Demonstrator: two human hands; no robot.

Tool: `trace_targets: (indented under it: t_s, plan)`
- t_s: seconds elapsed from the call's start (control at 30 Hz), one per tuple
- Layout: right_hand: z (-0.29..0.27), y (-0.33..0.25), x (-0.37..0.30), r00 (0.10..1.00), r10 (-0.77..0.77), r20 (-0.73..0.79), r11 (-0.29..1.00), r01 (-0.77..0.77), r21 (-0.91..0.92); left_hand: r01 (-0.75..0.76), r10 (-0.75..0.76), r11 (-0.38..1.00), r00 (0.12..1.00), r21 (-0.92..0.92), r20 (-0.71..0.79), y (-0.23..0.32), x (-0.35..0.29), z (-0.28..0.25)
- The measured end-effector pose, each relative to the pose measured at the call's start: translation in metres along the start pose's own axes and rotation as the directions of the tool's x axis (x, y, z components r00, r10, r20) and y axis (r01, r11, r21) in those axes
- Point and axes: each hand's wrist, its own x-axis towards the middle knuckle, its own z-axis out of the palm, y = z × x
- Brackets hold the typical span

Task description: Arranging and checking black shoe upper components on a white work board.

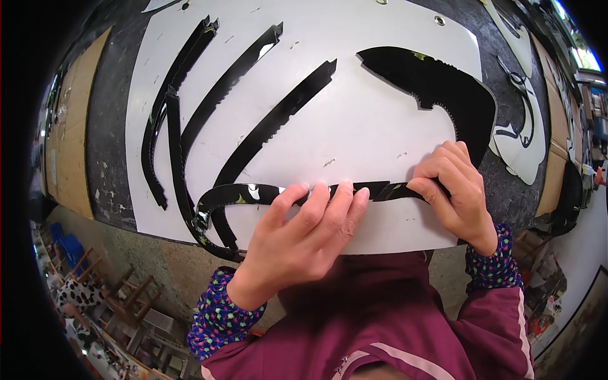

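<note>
A long glossy black curved strip (244,193) runs along the near side of the white sheet, its left end bending round toward the near edge. My left hand (297,231) grips it, with its fingers side by side over the strip and the thumb hidden. At the strip's right end, a black strip piece (400,190) meets or overlaps it; I cannot tell which. My right hand (453,190) is closed on this piece, thumb against the curled fingers. Beyond my right hand lies a broad black curved piece (437,79) with a toothed edge, partly covered by the hand.
Several narrow black toothed strips (278,117) lie on the white sheet (329,149) at the left and middle. White cut-out pieces (522,142) rest on the dark table (107,145) at the right. Cardboard (76,120) stands at the left, with wooden stools (136,297) beyond.
</note>
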Motion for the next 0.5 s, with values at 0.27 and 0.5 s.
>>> trace_targets:
  t_s: [0.27, 0.5]
  plan:
    - [0.0030, -0.0007, 0.0015, 0.999, -0.017, -0.032, 1.000, 0.017, -0.019, 0.001, -0.001, 1.000, 1.000, 0.003, 0.004, -0.0012, -0.0007, -0.0011]
    - [0.0022, 0.0020, 0.0004, 0.999, -0.031, -0.030, 0.999, 0.031, -0.024, -0.001, 0.001, 1.000, 1.000, 0.010, 0.029, 0.0013, 0.0007, -0.0005]
